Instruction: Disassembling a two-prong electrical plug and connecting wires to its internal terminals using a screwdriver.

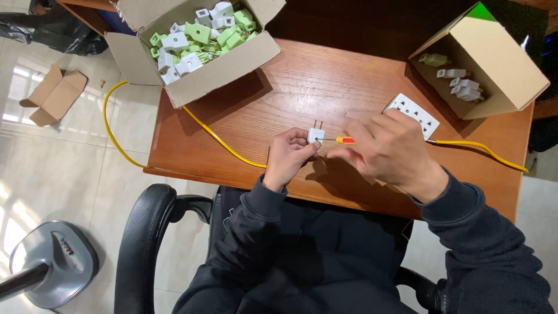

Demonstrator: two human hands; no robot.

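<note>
Head view: left hand point(286, 158) grip clamps white plug point(315, 135); right hand point(388, 150) grip pinches screwdriver point(344, 140).

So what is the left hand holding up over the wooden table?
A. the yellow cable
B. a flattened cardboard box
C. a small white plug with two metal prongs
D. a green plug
C: the left hand pinches a small white plug with two metal prongs, while the right hand points a small orange-handled screwdriver at it.

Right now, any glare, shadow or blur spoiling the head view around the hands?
Head view: sharp at the left hand and white plug; right hand casts a soft shadow on the wooden table; window glare only on the floor tiles, left.
</note>
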